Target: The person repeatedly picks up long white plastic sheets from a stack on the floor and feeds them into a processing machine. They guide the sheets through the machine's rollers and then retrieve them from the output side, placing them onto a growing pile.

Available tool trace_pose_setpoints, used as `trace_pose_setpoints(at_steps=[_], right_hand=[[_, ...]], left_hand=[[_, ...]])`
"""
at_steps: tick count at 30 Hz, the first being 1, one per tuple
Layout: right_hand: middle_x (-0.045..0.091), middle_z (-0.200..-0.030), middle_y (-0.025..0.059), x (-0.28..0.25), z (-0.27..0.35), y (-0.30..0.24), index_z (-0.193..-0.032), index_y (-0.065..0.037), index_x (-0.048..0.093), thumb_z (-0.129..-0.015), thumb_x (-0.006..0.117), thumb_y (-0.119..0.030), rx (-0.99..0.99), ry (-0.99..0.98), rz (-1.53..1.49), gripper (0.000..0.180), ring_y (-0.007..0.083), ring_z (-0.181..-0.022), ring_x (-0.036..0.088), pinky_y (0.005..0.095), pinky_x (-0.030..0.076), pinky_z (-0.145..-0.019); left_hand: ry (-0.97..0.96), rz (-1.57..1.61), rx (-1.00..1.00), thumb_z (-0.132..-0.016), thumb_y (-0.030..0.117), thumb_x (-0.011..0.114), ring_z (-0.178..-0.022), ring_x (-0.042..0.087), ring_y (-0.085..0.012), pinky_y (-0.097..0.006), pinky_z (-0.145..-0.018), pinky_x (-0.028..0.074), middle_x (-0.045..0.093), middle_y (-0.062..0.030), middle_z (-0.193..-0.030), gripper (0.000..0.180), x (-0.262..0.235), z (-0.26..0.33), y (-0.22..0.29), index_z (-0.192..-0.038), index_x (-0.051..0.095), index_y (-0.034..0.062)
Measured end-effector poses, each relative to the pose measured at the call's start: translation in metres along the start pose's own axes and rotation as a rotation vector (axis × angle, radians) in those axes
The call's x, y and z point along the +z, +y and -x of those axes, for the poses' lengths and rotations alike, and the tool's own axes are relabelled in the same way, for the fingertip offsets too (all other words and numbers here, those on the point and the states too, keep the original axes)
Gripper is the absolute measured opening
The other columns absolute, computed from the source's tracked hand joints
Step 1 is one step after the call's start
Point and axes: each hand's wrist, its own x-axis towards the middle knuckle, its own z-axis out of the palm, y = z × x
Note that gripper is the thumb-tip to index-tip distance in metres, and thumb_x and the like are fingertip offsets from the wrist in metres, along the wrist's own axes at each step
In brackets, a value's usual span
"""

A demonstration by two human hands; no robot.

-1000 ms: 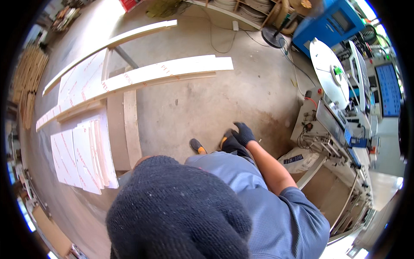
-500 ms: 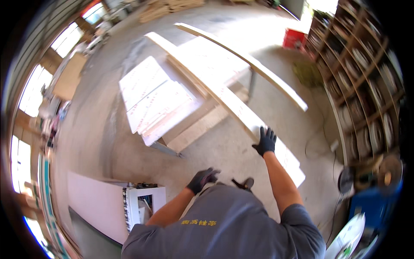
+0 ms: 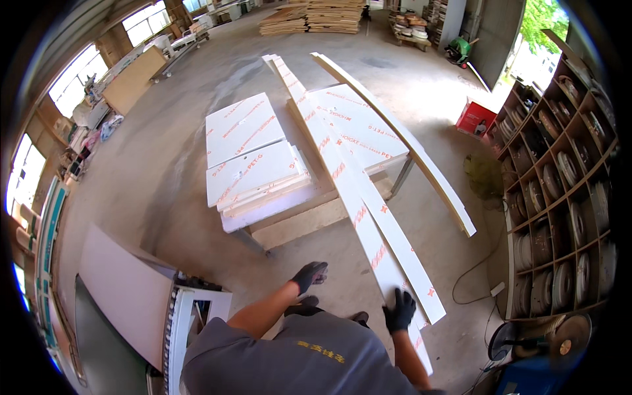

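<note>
Two long white boards (image 3: 368, 220) with red printing lie overlapped across a low table, fanned apart toward their near ends. My right hand (image 3: 399, 309), in a dark glove, rests on the left board near its near end, fingers spread over the top face. My left hand (image 3: 309, 276), gloved too, hangs in front of my body with loosely bent fingers and holds nothing. Shorter white panels (image 3: 253, 168) are stacked on the table's left side. Another white panel (image 3: 359, 125) lies under and right of the long boards.
A third long strip (image 3: 408, 145) lies along the table's right side, overhanging it. Shelves of rolls (image 3: 559, 178) and a machine with a round disc (image 3: 563, 345) stand at right. A red box (image 3: 475, 118) is on the floor. A white cabinet-like unit (image 3: 174, 329) stands at near left.
The view has shifted and steadied. The long boards, more in line before, are now fanned apart at the near end. My right hand has come closer to my body, still on the board.
</note>
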Motion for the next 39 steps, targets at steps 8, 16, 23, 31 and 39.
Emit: trace_pose_setpoints(at_steps=[8, 16, 23, 31, 39], right_hand=[[0.047, -0.141, 0.0196, -0.05, 0.263, -0.051, -0.151, -0.015, 0.033, -0.074, 0.076, -0.017, 0.33, -0.085, 0.09, 0.089, 0.0422, -0.126, 0.044, 0.0501, 0.037, -0.107], [0.043, -0.14, 0.0255, -0.021, 0.461, -0.123, -0.144, -0.004, 0.037, -0.049, 0.087, -0.06, 0.761, -0.143, 0.283, 0.122, 0.0435, -0.131, 0.039, 0.0555, 0.026, -0.113], [0.067, -0.084, 0.0211, -0.141, 0.331, -0.231, -0.086, -0.006, 0.068, -0.096, 0.042, -0.055, 0.943, 0.296, -0.007, 0.057, 0.0417, -0.082, 0.064, 0.05, 0.049, -0.074], [0.063, -0.066, 0.0149, -0.159, 0.517, -0.365, -0.065, -0.011, 0.065, -0.096, 0.044, -0.051, 1.38, 0.606, 0.275, 0.055, 0.0385, -0.062, 0.061, 0.0491, 0.046, -0.057], [0.069, -0.075, 0.0134, -0.067, 0.689, -0.474, -0.073, -0.014, 0.073, -0.097, 0.042, -0.05, 1.772, 0.477, 0.091, 0.053, 0.0346, -0.072, 0.067, 0.0454, 0.052, -0.064]], left_hand=[[-0.084, 0.353, 0.101, -0.093, 0.045, 0.062, -0.094, 0.066, -0.0221, -0.037, -0.082, 0.055, 0.067, -0.0069, -0.105, 0.043, -0.035, -0.183, 0.123, -0.114, 0.062, 0.0085], [-0.501, 0.168, -0.237, -0.094, 0.047, 0.053, -0.073, 0.054, -0.0176, -0.03, -0.068, 0.044, 0.06, -0.0054, -0.087, 0.054, 0.004, -0.105, 0.095, -0.117, 0.056, -0.0022], [-1.004, -0.057, -0.243, -0.092, 0.046, 0.063, -0.128, 0.05, -0.0282, -0.042, -0.108, 0.039, 0.052, -0.0141, -0.141, 0.065, 0.107, 0.069, 0.058, -0.139, 0.048, 0.0046], [-1.354, 0.094, 0.005, -0.089, 0.045, 0.062, -0.128, 0.051, -0.0352, -0.051, -0.112, 0.036, 0.053, -0.0203, -0.139, 0.068, 0.223, 0.218, 0.076, -0.137, 0.049, -0.0016], [-1.232, -0.5, -0.034, -0.083, 0.062, 0.059, -0.13, 0.045, -0.04, -0.054, -0.111, 0.032, 0.048, -0.0209, -0.142, 0.088, 0.358, 0.143, 0.002, -0.144, 0.041, 0.0008]])
